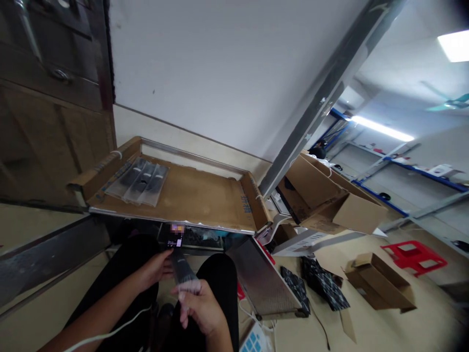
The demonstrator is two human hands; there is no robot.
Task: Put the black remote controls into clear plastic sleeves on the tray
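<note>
A clear plastic bag with a dark flat strip inside (182, 269) is tilted above my lap. My right hand (205, 308) closes on its lower end, where the clear film bunches up. Beside the upper left edge of the bag is my left hand (158, 269), its fingers apart and slightly curved; whether the fingertips touch the bag is unclear. Similar clear bags with dark contents (141, 182) lie side by side at the left of a cardboard-lined tray (205, 195). Below the tray's front edge a lit phone screen (175, 239) shows.
A metal panel (266, 278) leans right of my knee. Large open cartons (318, 195) stand beyond the tray. On the floor are black patterned bags (324, 283), another open carton (381, 281) and a red plastic stool (415, 256). A white cable (110, 334) crosses my left forearm.
</note>
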